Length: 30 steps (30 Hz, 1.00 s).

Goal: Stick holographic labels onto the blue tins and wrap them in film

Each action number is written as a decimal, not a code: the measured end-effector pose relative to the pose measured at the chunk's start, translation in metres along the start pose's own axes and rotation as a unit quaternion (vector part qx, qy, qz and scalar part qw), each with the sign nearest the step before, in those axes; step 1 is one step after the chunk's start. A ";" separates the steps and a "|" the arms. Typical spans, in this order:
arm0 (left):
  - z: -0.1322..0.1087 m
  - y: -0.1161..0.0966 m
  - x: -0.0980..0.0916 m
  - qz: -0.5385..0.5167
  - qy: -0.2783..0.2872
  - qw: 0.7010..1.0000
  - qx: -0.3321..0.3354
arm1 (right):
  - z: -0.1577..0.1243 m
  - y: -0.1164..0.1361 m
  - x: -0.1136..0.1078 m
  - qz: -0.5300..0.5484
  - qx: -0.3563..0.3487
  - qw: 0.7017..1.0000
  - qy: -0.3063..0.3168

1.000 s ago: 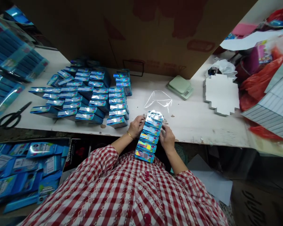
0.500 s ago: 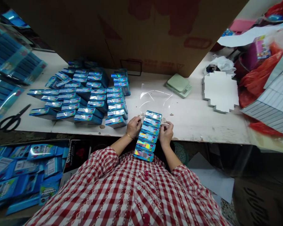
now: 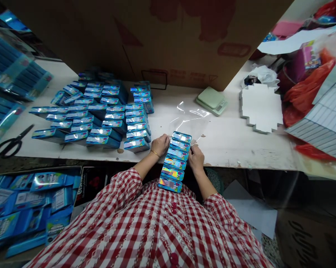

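A row of several blue boxes runs from the table's front edge down against the checked shirt. My left hand is closed at the upper left of the row, its fingertips pinching the edge of a clear plastic bag. On the other side of the row, my right hand is closed on the bag's right edge. The bag lies on the table beyond the boxes, around the far end of the row. How far it covers the boxes is hard to tell.
Many blue boxes stand left of centre, with black scissors beyond them. A large carton rises behind. Right are a green scale, white card cut-outs and red bags. An open box of blue packs sits lower left.
Both hands have shifted slightly, and the fingers of my right hand are curled in more. The clear bag's creases have changed shape. The boxes in the row stay nearly the same.
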State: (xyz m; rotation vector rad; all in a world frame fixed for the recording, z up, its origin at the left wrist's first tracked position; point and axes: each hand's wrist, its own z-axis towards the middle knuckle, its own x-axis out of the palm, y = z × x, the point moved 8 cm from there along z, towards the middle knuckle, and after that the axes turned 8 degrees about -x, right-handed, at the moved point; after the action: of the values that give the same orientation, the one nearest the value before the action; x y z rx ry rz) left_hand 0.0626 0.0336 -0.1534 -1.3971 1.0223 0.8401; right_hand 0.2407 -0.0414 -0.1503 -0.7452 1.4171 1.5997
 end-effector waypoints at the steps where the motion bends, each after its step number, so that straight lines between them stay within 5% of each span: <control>1: -0.002 -0.001 0.000 0.016 0.001 1.000 0.015 | -0.001 0.001 -0.001 -0.006 -0.008 1.000 0.001; 9: -0.037 -0.003 -0.005 0.031 0.013 0.995 0.094 | -0.021 0.013 -0.010 -0.047 -0.099 0.994 0.010; 15: -0.031 -0.003 -0.004 -0.004 0.027 0.998 0.056 | -0.016 0.009 -0.016 -0.069 -0.019 0.997 -0.025; 24: -0.024 -0.005 -0.020 -0.028 -0.054 0.996 0.062 | -0.008 0.025 -0.027 -0.166 -0.059 0.984 0.000; 30: -0.022 -0.013 -0.029 -0.049 -0.104 0.986 0.119 | -0.005 0.035 -0.041 -0.120 -0.107 0.987 -0.021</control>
State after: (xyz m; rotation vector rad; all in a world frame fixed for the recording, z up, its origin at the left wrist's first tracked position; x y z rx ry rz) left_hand 0.0621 0.0147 -0.1195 -1.1221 0.8568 0.7476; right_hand 0.2282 -0.0540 -0.0996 -0.9633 1.0889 1.5815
